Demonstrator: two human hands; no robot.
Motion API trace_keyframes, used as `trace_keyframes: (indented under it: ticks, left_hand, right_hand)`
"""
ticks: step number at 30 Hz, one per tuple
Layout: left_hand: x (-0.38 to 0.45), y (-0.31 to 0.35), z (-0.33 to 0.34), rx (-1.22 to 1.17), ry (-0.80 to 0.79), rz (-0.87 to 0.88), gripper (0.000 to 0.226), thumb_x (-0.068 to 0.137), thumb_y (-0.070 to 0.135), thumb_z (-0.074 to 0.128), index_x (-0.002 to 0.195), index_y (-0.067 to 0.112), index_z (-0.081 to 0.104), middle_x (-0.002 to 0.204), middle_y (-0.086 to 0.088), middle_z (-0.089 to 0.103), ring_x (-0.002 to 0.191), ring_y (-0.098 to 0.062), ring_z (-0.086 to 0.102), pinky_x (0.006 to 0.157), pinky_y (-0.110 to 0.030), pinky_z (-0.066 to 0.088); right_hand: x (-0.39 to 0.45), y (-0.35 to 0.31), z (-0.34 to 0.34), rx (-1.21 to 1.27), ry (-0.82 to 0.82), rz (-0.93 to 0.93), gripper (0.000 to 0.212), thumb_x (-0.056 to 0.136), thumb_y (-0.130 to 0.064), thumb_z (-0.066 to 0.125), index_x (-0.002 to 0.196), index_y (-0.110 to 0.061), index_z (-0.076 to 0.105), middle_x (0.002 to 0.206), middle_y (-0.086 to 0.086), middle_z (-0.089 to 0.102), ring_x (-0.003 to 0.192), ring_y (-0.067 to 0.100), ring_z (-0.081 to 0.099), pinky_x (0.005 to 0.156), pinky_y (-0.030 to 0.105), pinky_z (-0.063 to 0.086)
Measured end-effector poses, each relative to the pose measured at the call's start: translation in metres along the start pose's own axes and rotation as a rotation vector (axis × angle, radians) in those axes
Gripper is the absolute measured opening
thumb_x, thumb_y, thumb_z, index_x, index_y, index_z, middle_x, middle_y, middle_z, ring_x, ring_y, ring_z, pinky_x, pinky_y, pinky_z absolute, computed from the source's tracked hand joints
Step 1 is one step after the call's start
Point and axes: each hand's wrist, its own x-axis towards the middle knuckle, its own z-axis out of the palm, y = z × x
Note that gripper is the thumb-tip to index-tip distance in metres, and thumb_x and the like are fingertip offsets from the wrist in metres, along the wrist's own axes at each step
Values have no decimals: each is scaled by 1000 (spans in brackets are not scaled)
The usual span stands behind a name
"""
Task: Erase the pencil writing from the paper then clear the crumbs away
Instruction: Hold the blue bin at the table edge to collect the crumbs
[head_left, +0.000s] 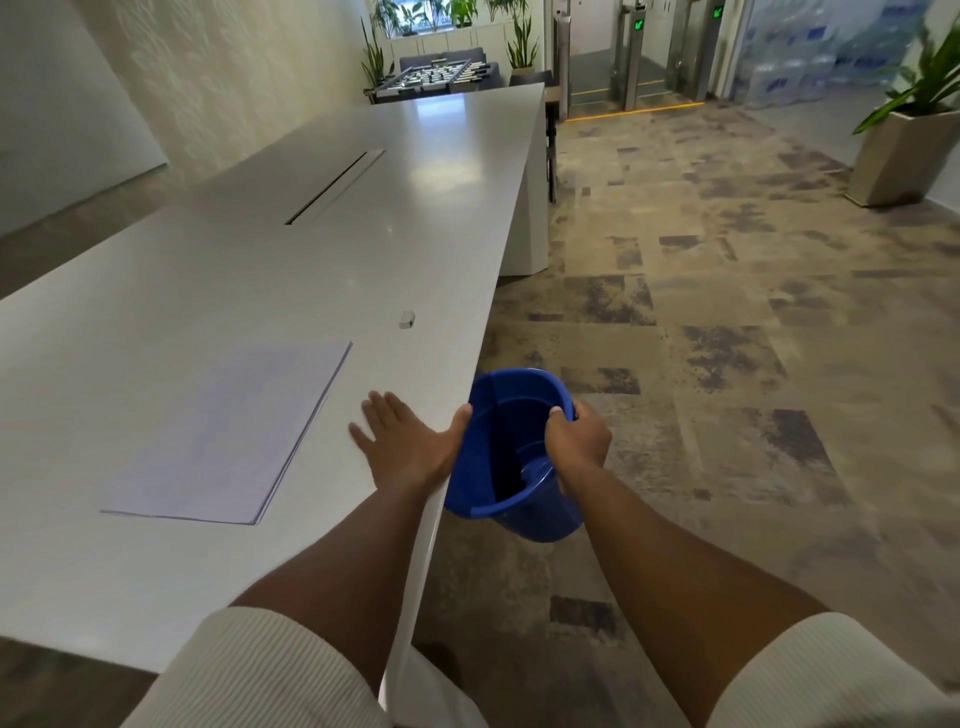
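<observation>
Head view, landmark: the blue bucket (519, 452), held just off the long edge of the white tabletop (218, 270), its rim about level with that edge.
Right hand (579, 441): fingers curled over the bucket's far rim, thumb inside, clamped on it and bearing its weight.
Left hand (402, 441): flat on the tabletop just beside the bucket, fingers straight and spread, thumb touching the bucket's near rim; it grips nothing.
Paper (234, 431): a thin stack lying flat on the tabletop, beyond the left hand from the bucket, near but apart from it. Any pencil writing is too faint to tell.
Eraser (407, 318): a small grey block on the tabletop, further along the edge from the bucket, untouched.
Crumbs: too small to make out; whether any lie between paper and bucket cannot be told.
Step, as a judgement: the flat hand looks set to sweep crumbs over the edge into the bucket.
Risk, gap: if the bucket sags or drifts from the edge, crumbs would fall onto the patterned carpet (727, 364) beneath it.
Risk, paper: a wide sweep could catch the stack's corner and drag sheets toward the bucket.
Risk, grip: a one-handed rim hold could let the bucket tip and spill.
</observation>
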Motion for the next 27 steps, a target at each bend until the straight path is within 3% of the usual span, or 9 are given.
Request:
trace_keyframes:
  ticks: [3, 6, 10, 14, 17, 20, 23, 25, 27]
  left_hand:
    - [-8, 22, 7, 41, -32, 251, 103, 97, 79, 25, 164, 7, -6, 172, -14, -10, 159, -27, -12, 127, -49, -7]
    - [-16, 39, 11, -7, -58, 508, 74, 108, 57, 28, 166, 14, 9, 173, -5, 8, 160, -20, 0, 129, -41, -1]
    - [-25, 50, 12, -278, -146, 635, 46, 112, 32, 39, 157, 24, 43, 159, 3, 47, 146, -17, 42, 117, -32, 32]
    - [-23, 49, -5, -445, 89, 532, 29, 107, 28, 54, 132, 28, 69, 125, 6, 72, 112, -14, 67, 100, -34, 53]
    - [-13, 29, -19, -451, 239, 385, 10, 94, 47, 71, 94, 38, 73, 94, 17, 73, 89, -5, 68, 85, -35, 57]
    - [-4, 3, -32, -342, 296, 283, 42, 80, 77, 64, 75, 35, 64, 83, 17, 68, 75, -4, 62, 73, -31, 53]
    - [2, -23, -32, -158, 255, 202, 64, 89, 78, 50, 117, 24, 70, 128, 1, 67, 115, -21, 62, 103, -45, 49]
    - [1, -35, -25, -68, 195, 136, 75, 97, 74, 39, 146, 18, 51, 154, -6, 49, 144, -28, 42, 119, -53, 32]
    - [-4, -40, -14, 6, 128, 99, 84, 100, 73, 27, 159, 14, 30, 167, -10, 28, 156, -29, 20, 126, -57, 14]
  right_hand:
    - [-1, 1, -2, -7, 1, 2, 13, 96, -20, 51, 94, -26, 62, 92, 3, 64, 73, 12, 59, 55, 24, 46]
    - [-1, 3, -3, -12, 12, 3, 13, 95, -21, 51, 93, -26, 63, 92, 3, 65, 76, 14, 61, 62, 27, 50]
    - [-1, 4, -2, -33, 1, 0, 16, 94, -21, 51, 99, -19, 66, 94, 5, 65, 76, 16, 60, 55, 24, 42]
    - [-4, 3, -1, -31, -5, 1, 17, 95, -20, 50, 102, -18, 66, 96, 6, 64, 75, 14, 59, 54, 23, 42]
    - [-5, 2, -1, -11, -18, 8, 18, 96, -19, 50, 104, -20, 66, 94, 5, 64, 73, 12, 59, 53, 22, 42]
    - [-7, 2, -1, -2, -27, 9, 19, 97, -19, 50, 106, -17, 67, 94, 6, 64, 72, 12, 59, 51, 21, 41]
    - [-9, 2, -1, 7, -36, 15, 20, 97, -20, 50, 107, -17, 67, 98, 6, 64, 74, 12, 59, 53, 22, 42]
    - [-10, 2, -1, 15, -43, 17, 19, 96, -20, 50, 106, -18, 67, 98, 6, 63, 75, 13, 59, 54, 23, 43]
    - [-11, 2, -2, 21, -52, 20, 19, 96, -20, 50, 105, -19, 67, 99, 6, 63, 76, 14, 60, 57, 24, 45]
